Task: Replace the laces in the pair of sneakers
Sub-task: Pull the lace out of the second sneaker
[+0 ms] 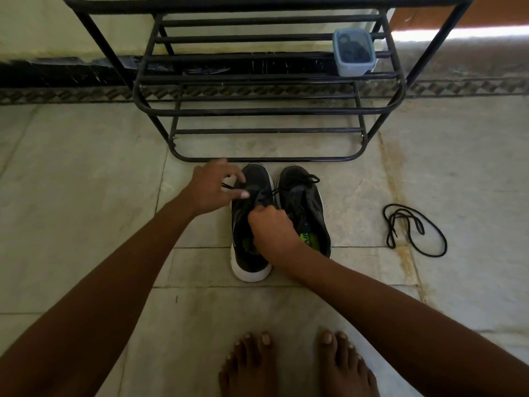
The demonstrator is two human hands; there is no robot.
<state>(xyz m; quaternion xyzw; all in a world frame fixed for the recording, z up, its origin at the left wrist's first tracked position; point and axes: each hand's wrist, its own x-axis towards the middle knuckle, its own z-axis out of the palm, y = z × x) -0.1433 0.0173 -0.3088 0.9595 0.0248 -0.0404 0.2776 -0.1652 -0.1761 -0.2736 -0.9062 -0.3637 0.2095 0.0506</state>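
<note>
Two black sneakers with white soles stand side by side on the floor, toes toward the rack. Over the left sneaker (252,265) both hands work a black lace (264,192). My left hand (213,187) pinches one end of that lace near the toe. My right hand (272,227) is curled over the middle of the shoe and grips the other part of the lace. The right sneaker (307,202) has a black lace lying loosely on its front. A separate loose black lace (415,229) lies on the floor to the right.
A black metal shoe rack (266,110) stands just beyond the sneakers, against the wall. A small lidded plastic box (354,53) sits on its shelf at the right. My bare feet (297,365) are at the bottom of the view on the tiled floor.
</note>
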